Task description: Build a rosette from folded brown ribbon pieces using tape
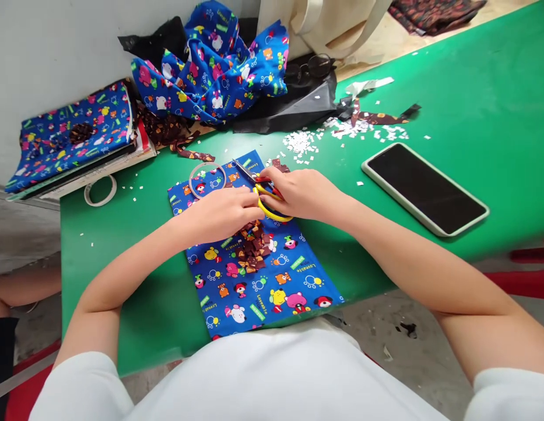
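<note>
My right hand (307, 194) is closed around scissors (277, 217) with yellow and red handles, their blades pointing up and left. Close beside the handles is my left hand (219, 215), its fingertips pinched together; whatever lies in the pinch is hidden. Both hands are over a flat blue cartoon-print cloth (250, 304) at the table's near edge. On that cloth, just below my fingers, lies a small heap of brown patterned cut pieces (253, 254). A tape ring (191, 186) rests on its upper left part, beyond my left hand.
A phone (425, 187) lies on the green table (465, 105) at right. White paper bits (300, 143) are scattered beyond the cloth. Crumpled blue fabric (214, 76), glasses (318, 67) and black sheeting (293, 108) sit at the back. Another tape ring (100, 203) is near the stack (74, 140) at left.
</note>
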`<state>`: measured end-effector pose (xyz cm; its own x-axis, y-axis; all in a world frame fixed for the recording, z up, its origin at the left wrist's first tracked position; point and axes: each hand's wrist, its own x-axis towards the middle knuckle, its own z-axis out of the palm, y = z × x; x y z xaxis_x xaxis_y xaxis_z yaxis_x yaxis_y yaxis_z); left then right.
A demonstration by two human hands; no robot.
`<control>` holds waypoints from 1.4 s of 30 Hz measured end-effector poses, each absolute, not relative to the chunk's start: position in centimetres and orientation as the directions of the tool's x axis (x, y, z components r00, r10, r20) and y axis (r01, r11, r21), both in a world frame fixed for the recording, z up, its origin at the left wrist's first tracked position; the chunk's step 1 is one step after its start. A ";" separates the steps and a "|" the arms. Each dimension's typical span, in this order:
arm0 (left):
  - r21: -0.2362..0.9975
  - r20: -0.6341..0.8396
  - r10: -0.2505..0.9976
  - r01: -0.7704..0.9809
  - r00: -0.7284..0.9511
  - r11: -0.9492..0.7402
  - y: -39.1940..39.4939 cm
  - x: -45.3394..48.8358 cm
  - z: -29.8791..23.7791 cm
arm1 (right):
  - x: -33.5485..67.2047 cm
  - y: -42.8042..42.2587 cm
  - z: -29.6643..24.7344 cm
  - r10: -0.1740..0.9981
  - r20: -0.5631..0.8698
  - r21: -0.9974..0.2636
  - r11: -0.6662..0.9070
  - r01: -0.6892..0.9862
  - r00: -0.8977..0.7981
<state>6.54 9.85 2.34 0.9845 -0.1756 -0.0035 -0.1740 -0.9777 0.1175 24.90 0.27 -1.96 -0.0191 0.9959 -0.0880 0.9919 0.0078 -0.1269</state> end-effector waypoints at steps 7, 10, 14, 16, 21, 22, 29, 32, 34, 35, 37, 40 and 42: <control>-0.131 -0.009 0.038 0.036 0.999 -0.991 11.6 5.9 4.2 | 27.7 1.2 -3.8 0.981 0.190 -0.429 0.062 0.901 0.023; -0.226 -0.100 0.324 0.296 0.941 -0.928 11.9 5.7 5.0 | 28.4 1.5 -4.4 0.939 0.307 -0.561 0.046 0.827 0.156; -0.224 -0.256 0.468 0.419 0.846 -0.880 12.2 5.8 4.5 | 28.7 1.9 -4.9 0.861 0.395 -0.721 0.076 0.689 0.319; -0.190 -0.288 0.461 0.422 0.839 -0.886 12.4 5.9 3.7 | 28.6 2.0 -5.0 0.834 0.435 -0.710 0.086 0.699 0.339; -0.010 -0.221 0.444 0.453 0.868 -0.891 13.3 6.1 2.6 | 28.2 2.1 -5.3 0.794 0.554 -0.564 0.138 0.814 0.250; 0.044 -0.190 0.458 0.473 0.869 -0.880 13.4 6.1 2.6 | 28.1 2.1 -5.2 0.796 0.559 -0.554 0.152 0.818 0.231; 0.655 -0.014 0.582 0.447 0.813 -0.609 13.5 6.5 2.8 | 27.8 1.7 -4.9 0.869 0.476 -0.518 0.152 0.842 0.136; 0.826 0.012 0.610 0.336 0.792 -0.452 13.6 6.6 2.5 | 27.6 1.6 -4.7 0.883 0.454 -0.532 0.163 0.831 0.118; 0.880 0.053 0.618 0.255 0.784 -0.400 13.6 6.6 2.3 | 27.6 1.5 -4.5 0.887 0.451 -0.534 0.179 0.826 0.099; 0.894 0.077 0.620 0.221 0.781 -0.390 13.5 6.6 2.2 | 27.5 1.4 -4.4 0.889 0.449 -0.531 0.190 0.826 0.084; 0.902 0.117 0.627 0.182 0.770 -0.391 13.5 6.7 2.0 | 27.4 1.2 -4.2 0.894 0.446 -0.519 0.214 0.828 0.049; 0.908 0.123 0.622 0.166 0.773 -0.386 13.5 6.8 1.9 | 27.1 1.0 -3.9 0.897 0.442 -0.515 0.243 0.822 0.012; 0.922 0.106 0.595 0.145 0.797 -0.358 13.6 6.8 1.8 | 26.9 0.9 -3.9 0.911 0.413 -0.527 0.231 0.818 0.009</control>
<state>6.81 13.61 1.85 0.7967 0.5950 0.1063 0.1447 -0.3584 0.9223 26.90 0.91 -3.87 0.0093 0.9105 0.4134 0.8182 0.2307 -0.5267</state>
